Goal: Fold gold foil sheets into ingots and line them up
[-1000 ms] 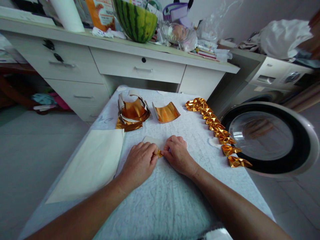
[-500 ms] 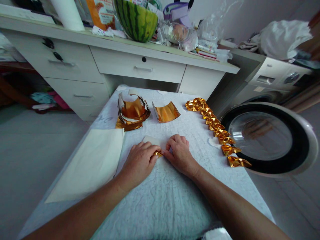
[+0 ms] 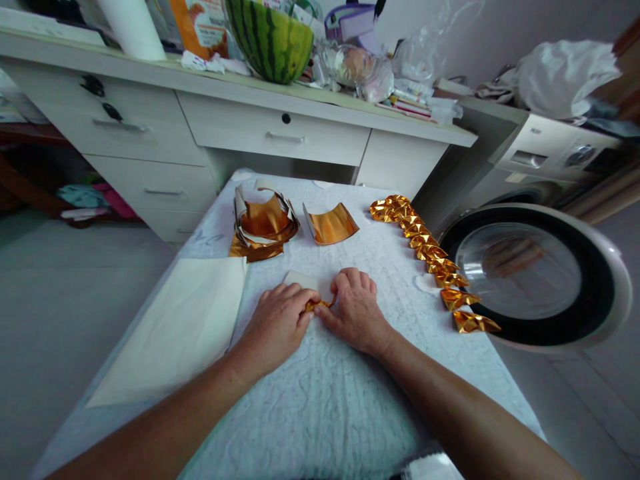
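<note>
Between my two hands is a small piece of gold foil paper (image 3: pixel 318 305), partly rolled or folded and largely covered by fingers. My left hand (image 3: pixel 285 317) pinches its left end. At the other end, my right hand (image 3: pixel 356 310) grips it with thumb and fingers. A pale sheet (image 3: pixel 303 280) lies flat just beyond the hands. Farther back stand a curled stack of gold foil sheets (image 3: pixel 267 220) and a single curved gold foil sheet (image 3: pixel 334 225). Along the right runs a row of folded gold foil pieces (image 3: pixel 427 252).
A large cream sheet (image 3: pixel 175 333) lies left on the cloth-covered table (image 3: pixel 320 413). Behind are white drawers (image 3: pixel 280 133) and a counter with a cut watermelon (image 3: pixel 270 43). The open washing machine door (image 3: pixel 530 273) stands close to the table's right edge.
My right fingers have shifted slightly, the thumb reaching farther left along the gold foil paper. More of the foil shows between my hands. The camera view has moved a little.
</note>
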Motion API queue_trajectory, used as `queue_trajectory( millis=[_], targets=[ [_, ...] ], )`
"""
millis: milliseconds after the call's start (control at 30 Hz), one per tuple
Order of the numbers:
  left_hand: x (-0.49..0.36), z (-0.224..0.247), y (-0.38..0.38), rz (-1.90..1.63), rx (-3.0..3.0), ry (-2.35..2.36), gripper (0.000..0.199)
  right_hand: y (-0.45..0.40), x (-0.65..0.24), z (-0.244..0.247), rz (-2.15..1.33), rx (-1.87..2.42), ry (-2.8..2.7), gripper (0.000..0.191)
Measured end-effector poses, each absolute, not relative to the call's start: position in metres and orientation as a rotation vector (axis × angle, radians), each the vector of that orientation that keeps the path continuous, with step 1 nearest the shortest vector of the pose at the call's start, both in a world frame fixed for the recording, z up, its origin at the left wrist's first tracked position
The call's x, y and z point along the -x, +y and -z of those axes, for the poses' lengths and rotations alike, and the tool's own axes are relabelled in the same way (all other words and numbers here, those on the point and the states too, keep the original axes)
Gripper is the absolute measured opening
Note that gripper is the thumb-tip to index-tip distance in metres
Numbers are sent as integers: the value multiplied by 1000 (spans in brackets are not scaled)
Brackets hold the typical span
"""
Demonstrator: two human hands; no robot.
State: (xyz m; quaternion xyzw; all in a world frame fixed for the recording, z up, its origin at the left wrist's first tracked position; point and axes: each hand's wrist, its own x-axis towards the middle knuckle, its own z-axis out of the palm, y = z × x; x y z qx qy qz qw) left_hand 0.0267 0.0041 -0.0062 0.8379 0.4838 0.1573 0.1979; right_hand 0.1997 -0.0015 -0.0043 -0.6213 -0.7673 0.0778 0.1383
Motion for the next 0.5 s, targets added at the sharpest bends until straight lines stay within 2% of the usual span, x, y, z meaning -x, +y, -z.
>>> queue_trajectory(
  millis=[500],
  targets=[
    [-26,7,5,-447,-2341,1342,22,1,-212,10,-265,1742,-2234,69]
  ],
)
